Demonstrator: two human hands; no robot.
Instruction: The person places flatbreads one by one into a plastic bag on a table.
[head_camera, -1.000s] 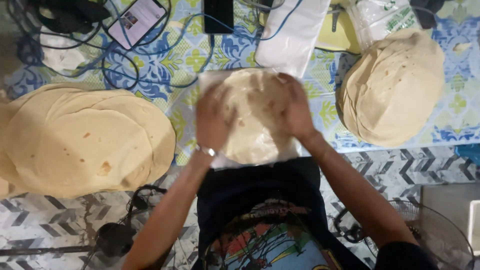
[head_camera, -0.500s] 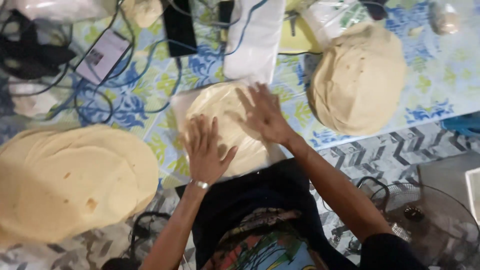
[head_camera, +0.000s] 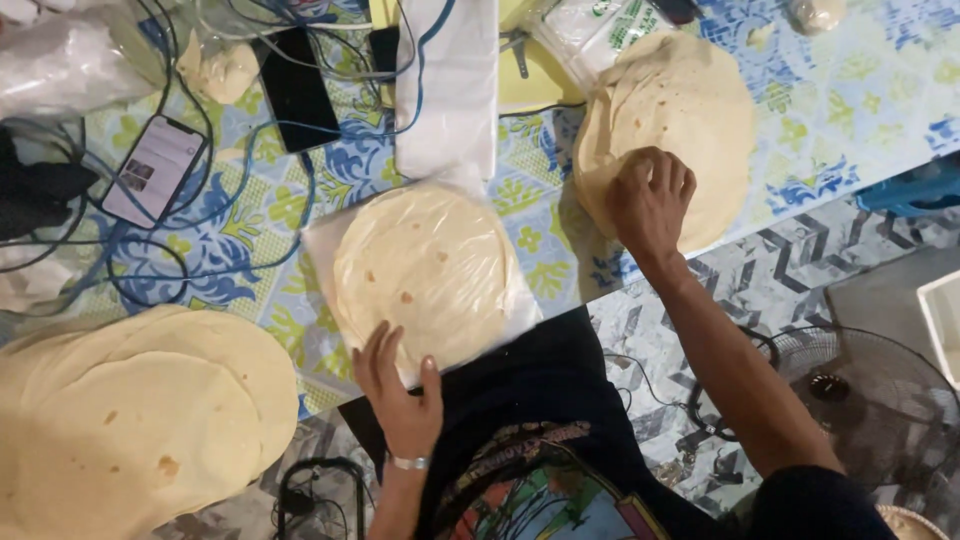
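Left hand flat on bagged tortillas, right hand curled

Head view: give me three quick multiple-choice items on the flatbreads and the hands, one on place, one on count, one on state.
1. Where does the right hand rest?
A. on the flatbread stack at the right
B. on the phone
C. on the fan

2. How many phones lie on the table?
A. none
B. two
C. five

3. What state is the middle flatbread in?
A. rolled up
B. torn in half
C. flat inside a clear plastic bag

Answers: 1 A, its fingers press that stack's near edge. 2 B, a lit phone and a dark phone show. 3 C, shiny plastic edges surround it, the left hand at its near edge.
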